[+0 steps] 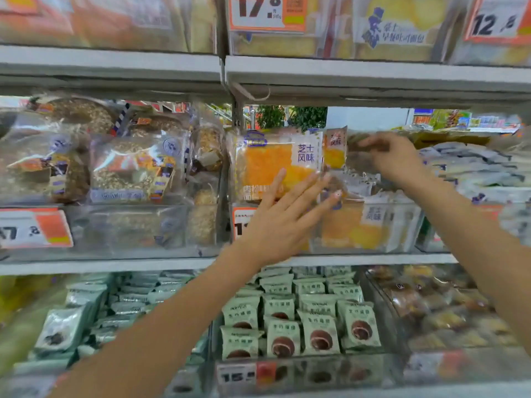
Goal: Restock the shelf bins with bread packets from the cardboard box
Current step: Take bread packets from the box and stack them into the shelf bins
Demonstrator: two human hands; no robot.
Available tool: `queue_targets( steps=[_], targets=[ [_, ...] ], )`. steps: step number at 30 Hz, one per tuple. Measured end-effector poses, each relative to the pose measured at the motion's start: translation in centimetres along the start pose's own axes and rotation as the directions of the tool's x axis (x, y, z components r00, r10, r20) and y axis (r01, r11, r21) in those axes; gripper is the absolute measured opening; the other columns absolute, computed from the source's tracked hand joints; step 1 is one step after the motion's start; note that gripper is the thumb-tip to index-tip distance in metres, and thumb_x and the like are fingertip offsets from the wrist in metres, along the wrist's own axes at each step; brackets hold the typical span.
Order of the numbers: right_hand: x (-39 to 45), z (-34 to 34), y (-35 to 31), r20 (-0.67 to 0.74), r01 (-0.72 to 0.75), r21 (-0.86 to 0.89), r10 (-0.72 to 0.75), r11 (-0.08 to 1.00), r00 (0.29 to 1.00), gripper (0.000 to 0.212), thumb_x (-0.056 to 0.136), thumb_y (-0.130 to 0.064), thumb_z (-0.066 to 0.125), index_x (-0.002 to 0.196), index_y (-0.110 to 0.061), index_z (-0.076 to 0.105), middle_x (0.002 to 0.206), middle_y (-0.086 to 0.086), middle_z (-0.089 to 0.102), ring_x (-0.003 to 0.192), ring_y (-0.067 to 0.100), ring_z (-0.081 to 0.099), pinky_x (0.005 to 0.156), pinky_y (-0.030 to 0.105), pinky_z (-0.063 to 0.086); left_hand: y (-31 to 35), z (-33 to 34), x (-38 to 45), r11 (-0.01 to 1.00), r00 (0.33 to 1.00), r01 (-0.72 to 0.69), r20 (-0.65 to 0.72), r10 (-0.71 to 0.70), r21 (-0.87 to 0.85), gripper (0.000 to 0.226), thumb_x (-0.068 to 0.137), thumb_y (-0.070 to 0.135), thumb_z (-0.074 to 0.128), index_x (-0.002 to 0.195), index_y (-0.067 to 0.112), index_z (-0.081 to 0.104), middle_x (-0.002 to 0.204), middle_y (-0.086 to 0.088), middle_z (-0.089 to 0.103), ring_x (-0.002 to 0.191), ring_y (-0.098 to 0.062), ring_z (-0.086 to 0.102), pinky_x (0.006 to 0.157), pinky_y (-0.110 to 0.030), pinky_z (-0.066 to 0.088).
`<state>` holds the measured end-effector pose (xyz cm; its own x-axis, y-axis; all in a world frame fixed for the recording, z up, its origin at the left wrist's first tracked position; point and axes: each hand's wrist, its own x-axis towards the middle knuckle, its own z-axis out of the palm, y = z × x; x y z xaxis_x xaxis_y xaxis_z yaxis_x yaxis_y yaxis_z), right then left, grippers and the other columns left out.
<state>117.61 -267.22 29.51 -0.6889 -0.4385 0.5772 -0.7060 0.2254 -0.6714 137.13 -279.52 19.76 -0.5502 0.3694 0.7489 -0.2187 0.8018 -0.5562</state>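
Two hands reached into the clear middle-shelf bin (373, 242) of bread packets: the left hand (283, 218) lay spread flat against the upright orange cheese-flavour packet (277, 165), while the right hand (395, 159) pinched a blurred brown packet (356, 140) above the bin. Green packets (298, 323) filled the bin below; motion blur hid their count, and no cardboard box showed

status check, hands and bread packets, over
Left hand flat on orange bread packet. Right hand pinching dark packet behind it. Nothing in the way.
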Motion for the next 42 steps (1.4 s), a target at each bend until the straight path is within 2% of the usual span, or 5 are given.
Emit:
queue_targets(
  steps=[5, 12, 16, 20, 42],
  targets=[
    [-18.0, 1.2, -0.1, -0.381, 0.329, 0.067, -0.281, 0.942, 0.881, 0.027, 0.081, 0.004, 0.039, 0.076, -0.011, 0.061, 0.08, 0.001, 0.056, 0.072, 0.011, 0.05, 0.065, 0.022, 0.038, 9.6, -2.4, -8.8, 0.959, 0.996, -0.088, -0.055, 0.076, -0.271, 0.02, 0.095, 0.018, 0.043, 0.112, 0.012, 0.052, 0.119, -0.013, 0.064, 0.109, -0.026, 0.055, 0.105, -0.041, 0.034],
    [-41.0, 11.0, 11.8, 0.278, 0.107, -0.06, -0.086, 0.993, 0.957, 0.024, 0.079, 0.003, 0.047, 0.068, -0.017, 0.056, 0.078, -0.006, 0.055, 0.079, 0.014, 0.052, 0.071, 0.016, 0.039, 23.0, -4.6, -26.3, 0.829, 0.811, 0.26, 0.578, 0.091, -0.496, 0.028, 0.082, 0.018, 0.041, 0.099, 0.014, 0.063, 0.1, -0.007, 0.065, 0.091, -0.024, 0.061, 0.085, -0.034, 0.045],
    [-48.2, 14.4, 18.9, 0.765, 0.072, -0.463, 0.357, 0.884, 0.536, 0.019, 0.094, -0.018, 0.047, 0.107, -0.028, 0.056, 0.112, -0.004, 0.055, 0.102, 0.014, 0.055, 0.082, 0.026, 0.048, 26.8, -6.6, -35.2, 0.808, 0.377, 0.509, 0.921, 0.103, -0.298, 0.044, 0.094, 0.015, 0.046, 0.137, 0.014, 0.04, 0.136, -0.007, 0.045, 0.127, -0.025, 0.039, 0.109, -0.039, 0.028],
    [-52.3, 16.7, 22.2, 0.736, 0.158, -0.677, 0.668, 0.719, 0.111, 0.067, 0.091, -0.026, 0.058, 0.147, -0.02, 0.022, 0.145, 0.011, 0.035, 0.128, 0.03, 0.042, 0.101, 0.04, 0.043, 28.3, -7.0, -39.9, 0.734, 0.059, 0.676, 0.998, 0.036, -0.066, 0.041, 0.093, 0.017, 0.048, 0.134, 0.017, 0.043, 0.137, -0.007, 0.046, 0.129, -0.025, 0.038, 0.109, -0.041, 0.027],
    [-54.5, 26.8, 27.1, 0.827, 0.301, -0.552, 0.556, 0.778, 0.079, 0.047, 0.096, -0.011, 0.042, 0.142, -0.019, 0.037, 0.15, 0.012, 0.028, 0.141, 0.032, 0.019, 0.11, 0.043, 0.027, 30.0, -6.5, -45.8, 0.295, -0.231, 0.931, 0.973, 0.018, 0.215, 0.025, 0.098, 0.022, 0.045, 0.121, 0.02, 0.056, 0.121, 0.0, 0.055, 0.101, -0.018, 0.058, 0.087, -0.035, 0.051]
  ],
)
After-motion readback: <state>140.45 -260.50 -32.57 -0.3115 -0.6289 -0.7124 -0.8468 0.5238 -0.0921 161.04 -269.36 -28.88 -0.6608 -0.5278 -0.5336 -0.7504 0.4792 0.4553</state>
